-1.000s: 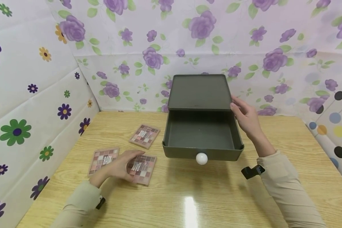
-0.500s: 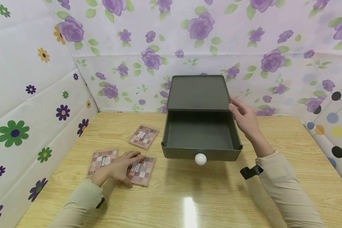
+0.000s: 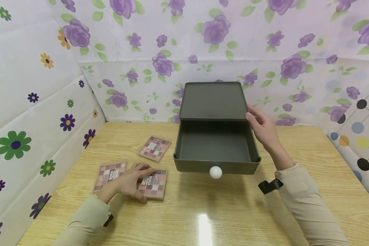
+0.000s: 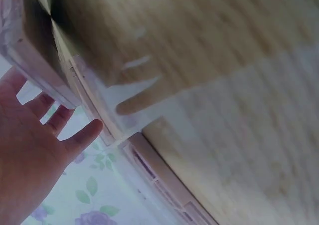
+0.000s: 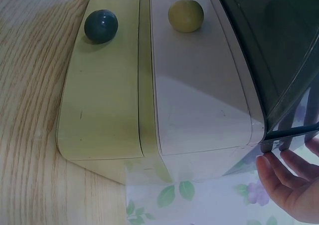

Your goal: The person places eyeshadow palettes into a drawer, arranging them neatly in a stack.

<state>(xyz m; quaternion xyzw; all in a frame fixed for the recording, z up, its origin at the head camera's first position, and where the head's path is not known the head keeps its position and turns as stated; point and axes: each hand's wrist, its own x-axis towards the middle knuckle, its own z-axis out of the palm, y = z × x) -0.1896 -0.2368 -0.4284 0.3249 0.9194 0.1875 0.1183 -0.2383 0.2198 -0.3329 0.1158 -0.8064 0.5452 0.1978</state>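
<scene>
My left hand [image 3: 130, 182] holds a square eyeshadow palette [image 3: 156, 188] on the table, with the thumb at its near edge and the fingers over its far edge. Two similar palettes lie close by: one [image 3: 106, 173] to the left, partly behind the wrist, and another [image 3: 154, 148] farther back. A drawer unit [image 3: 215, 100] stands right of them, its dark top drawer [image 3: 213, 145] pulled out by a white knob's side and bare inside. My right hand [image 3: 263, 128] rests against the unit's right side near the top front corner; its fingertips [image 5: 265, 167] touch there in the right wrist view.
Beneath the dark drawer, the right wrist view shows a white drawer [image 5: 199, 95] with a yellow knob and a yellow drawer [image 5: 102, 105] with a dark knob, both closed. Flowered cloth [image 3: 135, 75] hangs behind the wooden table [image 3: 184, 218] and along its left side.
My left fingers have closed in on the near palette, which has turned slightly and now sits straighter. The right hand stays at the drawer unit. The head view has shifted a little.
</scene>
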